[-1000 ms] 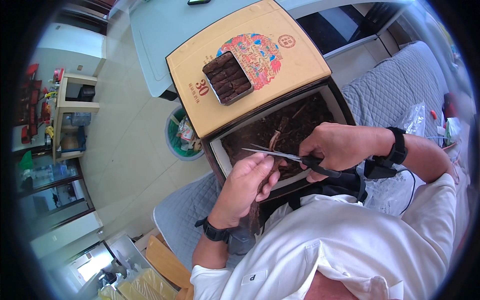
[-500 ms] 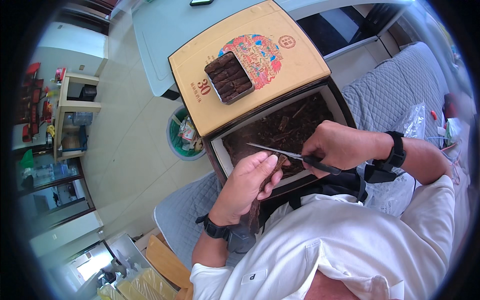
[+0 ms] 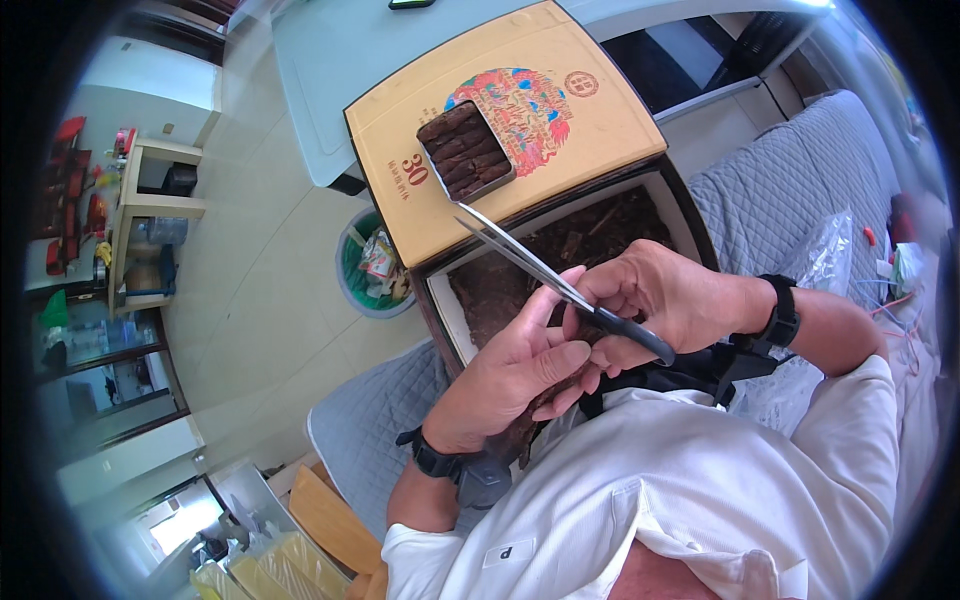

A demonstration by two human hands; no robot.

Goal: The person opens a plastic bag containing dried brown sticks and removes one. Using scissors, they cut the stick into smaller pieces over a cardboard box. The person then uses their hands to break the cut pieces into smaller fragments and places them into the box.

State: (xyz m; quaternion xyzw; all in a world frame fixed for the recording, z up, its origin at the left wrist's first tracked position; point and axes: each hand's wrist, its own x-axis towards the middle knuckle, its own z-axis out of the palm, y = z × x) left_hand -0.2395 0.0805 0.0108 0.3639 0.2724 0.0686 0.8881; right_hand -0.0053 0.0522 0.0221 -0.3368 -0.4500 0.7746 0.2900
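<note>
Scissors (image 3: 540, 272) with black handles sit in my right hand (image 3: 650, 290); their blades point up and left, slightly apart at the tips, over the open box (image 3: 436, 305). My left hand (image 3: 515, 375) meets the right one at the fingertips, over the box's near edge. Its fingers are closed round a dark brown dried leaf bundle (image 3: 517, 437), mostly hidden, whose lower end shows beneath the palm. Dark brown leaf scraps (image 3: 490, 285) lie inside the box. On its yellow lid (image 3: 400, 120) stands a small metal tin (image 3: 490, 186) of dark brown rolls (image 3: 462, 150).
A green-lined waste bin (image 3: 352, 275) stands on the tiled floor left of the box. Behind the lid is a pale table (image 3: 320, 80) with a phone (image 3: 408, 4) on it. Grey quilted seat covers (image 3: 790, 165) lie right and near left. Clear plastic (image 3: 825, 250) rests at the right.
My right hand has turned and come left against my left hand. The scissors now point more upward, toward the tin. The leaf bundle, plain to see before, is mostly covered by my fingers.
</note>
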